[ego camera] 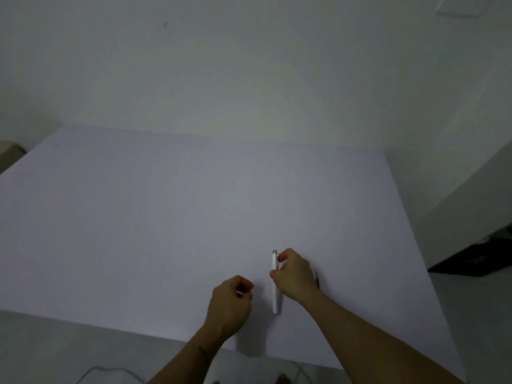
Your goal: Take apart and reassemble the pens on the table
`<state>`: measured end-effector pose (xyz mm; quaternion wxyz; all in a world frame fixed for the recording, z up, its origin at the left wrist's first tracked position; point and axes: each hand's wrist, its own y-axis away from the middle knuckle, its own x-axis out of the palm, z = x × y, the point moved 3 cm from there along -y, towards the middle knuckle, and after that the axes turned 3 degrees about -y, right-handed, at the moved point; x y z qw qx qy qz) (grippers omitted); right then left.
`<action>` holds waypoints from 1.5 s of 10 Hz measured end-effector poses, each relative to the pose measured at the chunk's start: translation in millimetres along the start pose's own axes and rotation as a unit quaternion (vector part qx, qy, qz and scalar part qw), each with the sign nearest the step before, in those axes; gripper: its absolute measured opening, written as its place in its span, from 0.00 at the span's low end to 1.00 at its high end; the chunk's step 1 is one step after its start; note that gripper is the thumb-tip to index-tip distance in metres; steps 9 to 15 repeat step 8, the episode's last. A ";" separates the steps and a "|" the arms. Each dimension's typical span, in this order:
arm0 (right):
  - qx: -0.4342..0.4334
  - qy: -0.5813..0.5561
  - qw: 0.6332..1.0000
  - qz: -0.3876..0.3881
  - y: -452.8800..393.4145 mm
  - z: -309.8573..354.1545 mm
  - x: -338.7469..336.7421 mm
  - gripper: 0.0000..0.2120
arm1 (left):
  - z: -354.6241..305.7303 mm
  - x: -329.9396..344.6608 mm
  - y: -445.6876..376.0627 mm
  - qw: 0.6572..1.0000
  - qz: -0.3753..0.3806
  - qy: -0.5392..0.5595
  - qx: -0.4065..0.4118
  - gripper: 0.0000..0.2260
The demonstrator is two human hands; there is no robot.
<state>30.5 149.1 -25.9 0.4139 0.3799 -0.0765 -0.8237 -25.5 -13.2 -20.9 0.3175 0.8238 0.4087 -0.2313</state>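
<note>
— One pale table (166,217) fills mid-frame, plain walls behind, a cable (105,370) at the bottom left.
— And the pens?
— A white pen (275,281) lies lower centre, pinched by the right hand (293,275). A dark pen (317,281) peeks out behind it. The left hand (231,303) is curled on something small and white.

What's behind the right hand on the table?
A dark pen pokes out past the right hand, lying on the table; most of it is hidden by the hand.
</note>
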 end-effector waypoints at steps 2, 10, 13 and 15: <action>0.003 0.106 0.994 0.016 -4.0 -5.9 15.9 0.14 | 18.0 3.0 2.4 0.999 -0.013 -0.033 -0.008 0.09; -0.011 0.138 0.990 -0.022 11.4 1.8 -4.3 0.19 | 17.4 -18.4 1.9 0.997 -0.003 -0.063 0.043 0.09; -0.011 0.138 0.990 -0.022 11.4 1.8 -4.3 0.19 | 17.4 -18.4 1.9 0.997 -0.003 -0.063 0.043 0.09; -0.011 0.138 0.990 -0.022 11.4 1.8 -4.3 0.19 | 17.4 -18.4 1.9 0.997 -0.003 -0.063 0.043 0.09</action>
